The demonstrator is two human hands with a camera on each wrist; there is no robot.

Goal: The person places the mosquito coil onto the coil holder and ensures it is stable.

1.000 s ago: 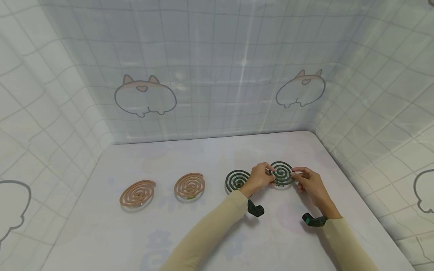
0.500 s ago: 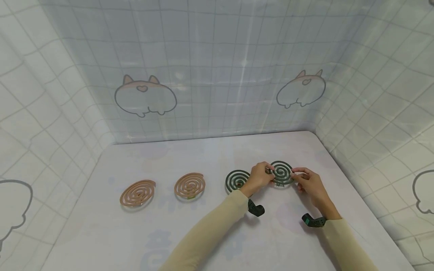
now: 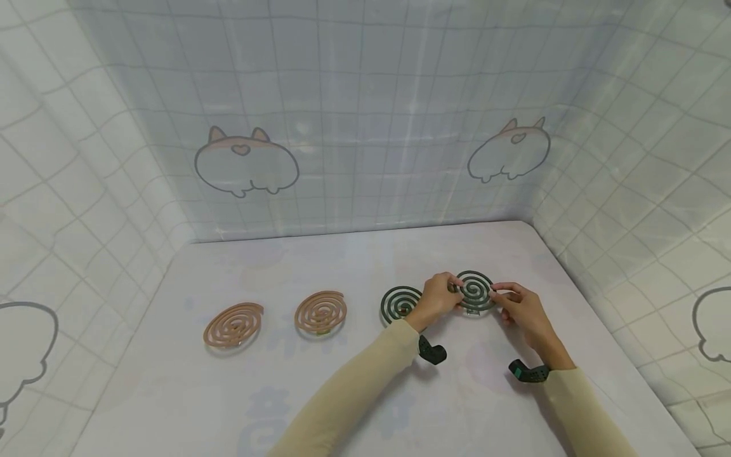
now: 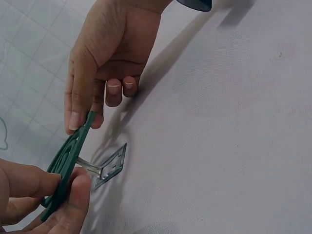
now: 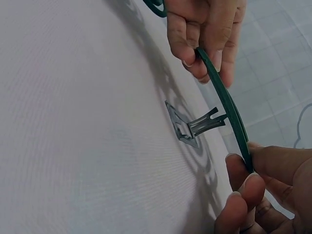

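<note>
A dark green mosquito coil (image 3: 474, 290) is held at the right by both hands. It sits on a small metal stand (image 5: 204, 126), whose stem meets the coil's middle and whose flat base is close over the table. My left hand (image 3: 438, 298) pinches the coil's left edge between thumb and fingers. The opposite edge is pinched by my right hand (image 3: 526, 312). In the right wrist view the coil appears nearly edge-on and slightly bowed. A second green mosquito coil (image 3: 394, 306) lies just left of my left hand, which partly covers it.
Two brown mosquito coils, the nearer one (image 3: 320, 312) and the far left one (image 3: 233, 325), stand tilted on the white table (image 3: 320, 406). Grid-patterned curtain walls (image 3: 365, 127) rise behind and on both sides. Each wrist carries a black device (image 3: 432, 351).
</note>
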